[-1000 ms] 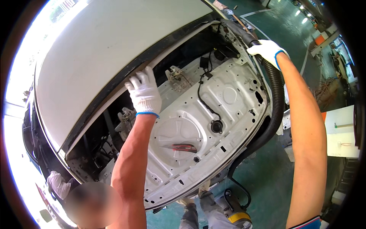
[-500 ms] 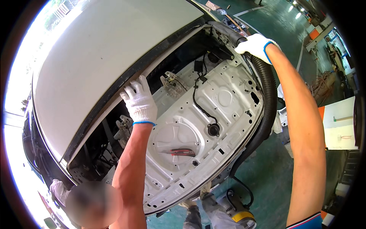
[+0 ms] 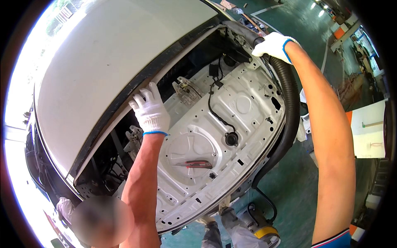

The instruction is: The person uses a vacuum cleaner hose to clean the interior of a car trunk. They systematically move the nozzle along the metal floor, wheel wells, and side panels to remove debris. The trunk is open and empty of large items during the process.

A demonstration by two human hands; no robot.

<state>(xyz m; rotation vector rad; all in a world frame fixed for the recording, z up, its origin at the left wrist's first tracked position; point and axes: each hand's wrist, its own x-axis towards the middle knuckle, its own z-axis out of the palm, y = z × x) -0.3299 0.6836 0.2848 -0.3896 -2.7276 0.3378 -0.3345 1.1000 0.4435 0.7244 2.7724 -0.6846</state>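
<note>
My right hand [image 3: 271,45], in a white knit glove with a blue cuff, is closed around the black ribbed vacuum hose [image 3: 289,97] near its dark end tube [image 3: 242,29]. That tube lies along the upper right corner of the car body's opening. My left hand [image 3: 150,110], gloved the same way, has its fingers spread. It is at the dark edge strip [image 3: 136,82] below the pale car panel [image 3: 111,49]; whether the fingertips press on it is hard to tell. Below it is the bare white metal panel [image 3: 244,107] with a round recess.
A red and grey utility knife [image 3: 194,164] lies in the recess. A black cable [image 3: 213,103] runs across the white panel. A yellow-banded canister vacuum [image 3: 258,229] stands on the green floor beside a person's legs [image 3: 231,225]. Another person [image 3: 103,221] is at lower left.
The whole view has shifted slightly. My right hand sits a touch higher and further left in it, still on the hose; my left hand keeps its spread pose.
</note>
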